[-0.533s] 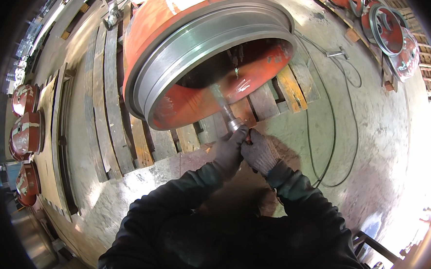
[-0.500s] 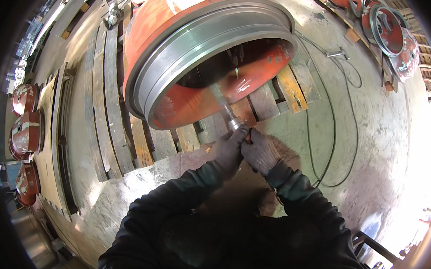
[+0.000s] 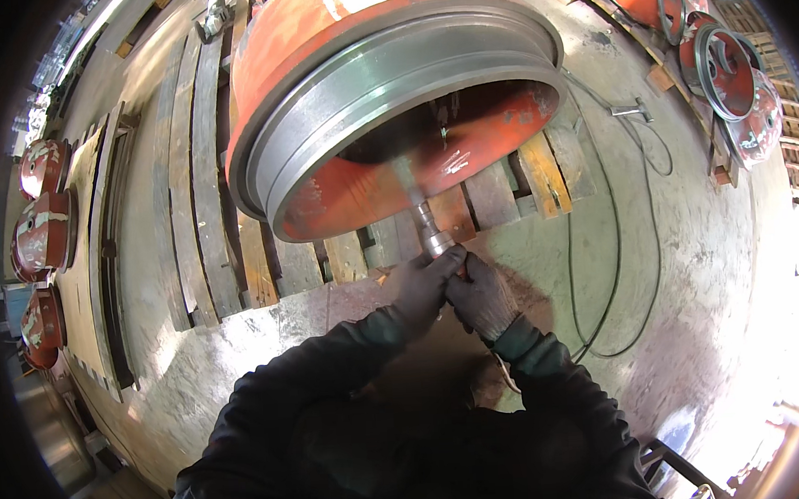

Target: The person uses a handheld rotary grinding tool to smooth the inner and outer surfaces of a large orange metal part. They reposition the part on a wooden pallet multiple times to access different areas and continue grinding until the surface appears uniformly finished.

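My gloved left hand [image 3: 422,289] is closed round the front of a straight die grinder [image 3: 438,241], just behind its silvery collar. Close beside it, my gloved right hand [image 3: 483,297] wraps the tool's rear end. The slim shaft points away from me into the open mouth of a large red casting [image 3: 273,71]. At its tip the working end is a greenish blur near the inner wall, and contact cannot be made out. A bare-metal ring [image 3: 363,80] with machined steps surrounds the mouth. The casting's inside is dark at the back.
Wooden pallets [image 3: 199,183] lie under the casting. Dark hoses [image 3: 617,229] loop over the floor at right, near a metal T-shaped piece [image 3: 629,109]. More red castings [image 3: 42,234] stand at left, others [image 3: 725,74] at far right. A pale cord [image 3: 507,373] hangs below my right hand.
The view has shifted slightly. Both hands keep their hold on the die grinder, whose tip stays inside the casting's mouth. More of the pale cord shows below my right hand.
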Action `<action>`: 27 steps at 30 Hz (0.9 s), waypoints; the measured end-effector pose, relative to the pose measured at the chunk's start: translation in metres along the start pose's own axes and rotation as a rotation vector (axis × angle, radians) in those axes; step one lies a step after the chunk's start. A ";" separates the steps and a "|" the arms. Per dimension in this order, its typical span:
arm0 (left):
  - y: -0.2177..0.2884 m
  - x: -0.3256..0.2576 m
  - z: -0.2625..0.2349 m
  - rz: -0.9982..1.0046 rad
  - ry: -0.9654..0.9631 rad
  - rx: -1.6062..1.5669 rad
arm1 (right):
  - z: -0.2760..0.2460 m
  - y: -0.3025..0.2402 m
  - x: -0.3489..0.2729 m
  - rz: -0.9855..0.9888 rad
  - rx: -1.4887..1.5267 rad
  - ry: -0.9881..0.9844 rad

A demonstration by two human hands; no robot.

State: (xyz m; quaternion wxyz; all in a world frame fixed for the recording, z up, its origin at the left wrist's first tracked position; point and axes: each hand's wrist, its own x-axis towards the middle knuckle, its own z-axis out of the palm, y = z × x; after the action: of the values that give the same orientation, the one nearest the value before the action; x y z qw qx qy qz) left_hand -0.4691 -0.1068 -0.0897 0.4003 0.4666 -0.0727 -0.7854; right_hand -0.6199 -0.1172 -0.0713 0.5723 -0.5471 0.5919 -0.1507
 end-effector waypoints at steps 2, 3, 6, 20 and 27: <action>0.004 -0.006 -0.006 0.040 -0.022 0.122 | 0.005 0.006 -0.001 -0.054 -0.033 -0.015; 0.004 -0.012 -0.008 0.101 -0.023 0.200 | 0.008 0.008 -0.002 -0.098 -0.047 -0.017; 0.004 -0.017 -0.010 0.229 -0.055 0.212 | 0.014 0.012 0.001 -0.264 -0.089 0.001; 0.003 0.014 -0.031 1.147 -0.082 1.362 | 0.012 0.010 0.007 -0.291 -0.029 0.133; 0.006 0.015 -0.031 1.087 -0.082 1.471 | 0.014 0.010 0.010 -0.171 0.091 0.099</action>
State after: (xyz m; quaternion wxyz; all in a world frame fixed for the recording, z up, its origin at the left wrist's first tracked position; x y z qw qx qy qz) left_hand -0.4452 -0.1135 -0.1140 0.3137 0.4774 -0.7783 -0.2606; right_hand -0.6102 -0.1159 -0.0887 0.5517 -0.5609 0.5631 -0.2526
